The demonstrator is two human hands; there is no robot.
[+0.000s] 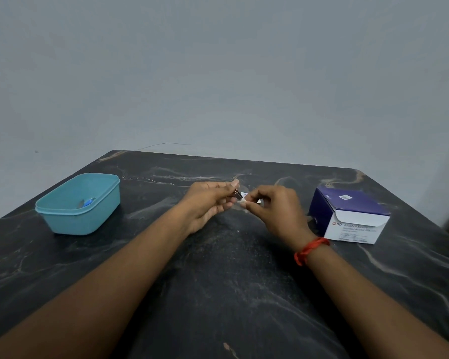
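Table (231, 294) centre, off edges: hands (208, 203) (278, 211), packet (245, 195)

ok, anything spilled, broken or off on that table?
Nothing spilled or broken. Only oddities: a pale dusty smear across the middle of the dark table, and the alcohol swab box has its front flap open. Left hand pinches a small metal item, right hand a white packet; teal tub upright.

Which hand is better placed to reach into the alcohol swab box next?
Probably the right hand: the swab box stands on its side of the table, though it pinches a white piece. The left hand, holding a metal tool, is farther.
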